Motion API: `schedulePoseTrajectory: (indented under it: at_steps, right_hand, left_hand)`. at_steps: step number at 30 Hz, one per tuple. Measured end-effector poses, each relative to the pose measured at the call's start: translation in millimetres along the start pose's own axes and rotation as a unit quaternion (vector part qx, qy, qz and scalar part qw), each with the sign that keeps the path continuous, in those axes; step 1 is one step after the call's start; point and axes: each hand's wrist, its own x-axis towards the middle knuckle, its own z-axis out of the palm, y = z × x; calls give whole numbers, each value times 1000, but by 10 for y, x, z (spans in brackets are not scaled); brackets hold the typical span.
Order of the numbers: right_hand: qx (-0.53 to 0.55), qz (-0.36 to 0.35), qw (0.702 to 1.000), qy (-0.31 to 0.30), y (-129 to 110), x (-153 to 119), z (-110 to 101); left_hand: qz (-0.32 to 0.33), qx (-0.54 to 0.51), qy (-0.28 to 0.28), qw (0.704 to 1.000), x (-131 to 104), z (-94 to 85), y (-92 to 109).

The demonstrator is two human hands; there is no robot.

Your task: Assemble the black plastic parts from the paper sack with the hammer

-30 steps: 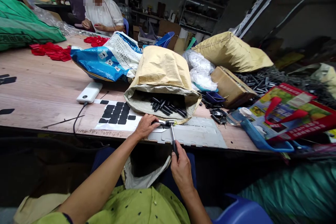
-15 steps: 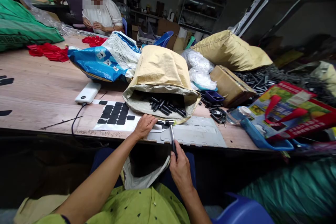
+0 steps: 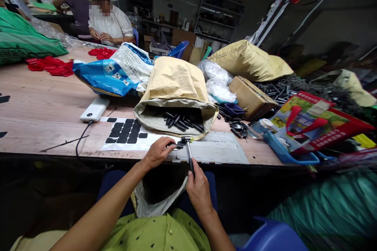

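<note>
My right hand is wrapped round the dark grip of a small hammer. Its metal shaft points away from me, and its dark head has a yellowish face. My left hand pinches a slim black part near the table edge, just left of the hammer head. Under both lies a flat grey board. Behind them an open-mouthed tan sack lies on its side, with several black tubular pieces in its mouth. Left of the sack, a white sheet carries rows of black rounded pads.
A white power bank with a cable is at left, near a blue-and-white bag and red strips. To the right are a cardboard box, a plastic bottle and a blue tray. Two people sit across the table.
My left hand has drawn slightly back toward me, and the black part in it is now tilted away from the hammer head. The hammer stays nearly in place; the view has shifted slightly.
</note>
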Motion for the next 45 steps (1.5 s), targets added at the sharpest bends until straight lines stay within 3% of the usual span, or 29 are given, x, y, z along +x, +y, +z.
schedulePoseTrajectory:
  at_steps: [3, 5, 9, 12, 14, 16, 21, 23, 26, 28, 32, 38, 45]
  right_hand:
    - [-5, 2, 1000, -6, 3, 1, -4]
    - [-5, 4, 1000, -10, 3, 0, -6]
    - [0, 4, 1000, 0, -2, -2, -11]
    - [0, 1, 1000, 11, -8, -4, -16]
    - [0, 1, 1000, 10, -9, -4, -19]
    - [2, 2, 1000, 7, -8, -3, -21]
    - [5, 7, 1000, -1, -2, 0, -21]
    - [4, 7, 1000, -5, 1, 0, -20]
    - [1, 5, 1000, -4, 3, -2, -20]
    - [-3, 4, 1000, -6, 1, -4, -22]
    - [-10, 7, 1000, -8, -11, -9, -34]
    - [-10, 12, 1000, -12, -21, -19, -40]
    - [20, 4, 1000, 7, 67, 13, 20]
  left_hand:
    - [0, -39, -92, 995, -368, 74, 166]
    - [-8, -20, -153, 988, -624, 206, 144]
    - [-103, 75, -221, 967, -996, 558, -197]
    - [-187, 137, -250, 940, -1103, 732, -448]
    - [-199, 152, -266, 931, -1086, 744, -480]
    - [-170, 138, -286, 933, -987, 659, -382]
    - [-41, -20, -344, 938, -357, 204, 97]
    - [-33, -48, -316, 947, -2, 62, 197]
    - [-47, 67, -128, 988, 512, 0, 166]
    - [-51, 157, -35, 986, 786, 47, 75]
    - [-28, 254, -35, 966, 1097, 205, -87]
    - [19, 286, -45, 957, 1084, 220, -100]
    - [46, 229, -25, 972, 548, 0, -124]
